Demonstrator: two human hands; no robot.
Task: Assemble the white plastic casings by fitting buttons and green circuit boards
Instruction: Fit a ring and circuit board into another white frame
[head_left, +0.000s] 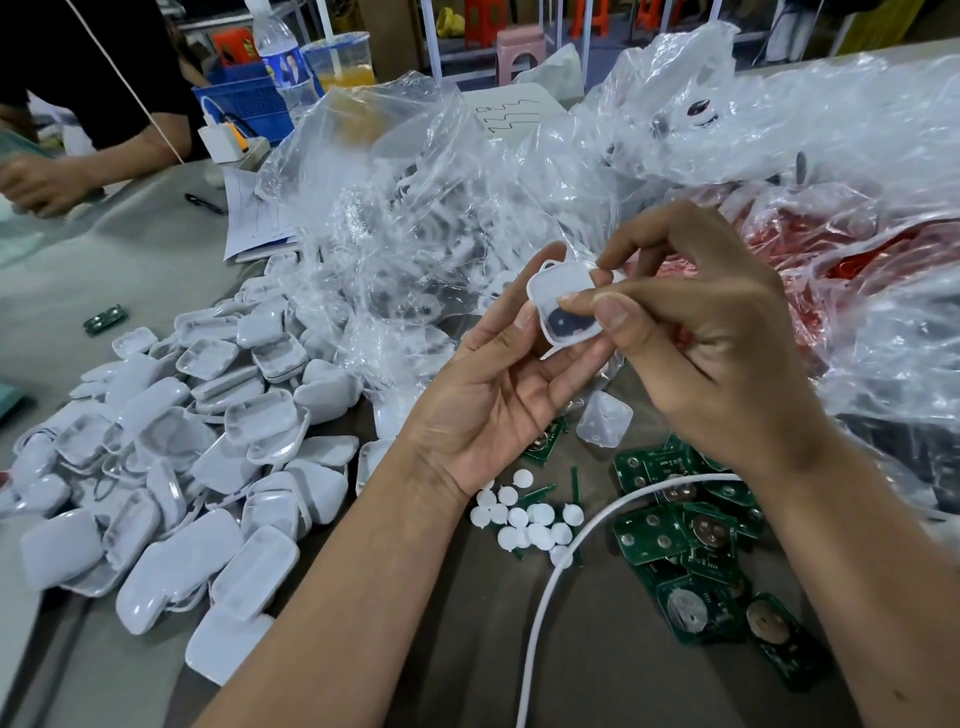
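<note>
— White cable (561, 561) curves across the worktop (467, 649) nearest you, between your forearms. What lies beside it?

— Round buttons (524, 519) and green circuit boards (691, 540); finished casings (197, 447) are heaped to your left.

— And your grip?

— Your left hand (493, 395) cradles one casing (563, 301) from below, fingers curled around it; your right hand (691, 332) pinches its upper edge. Clear plastic bags (415, 208) lie behind.
</note>
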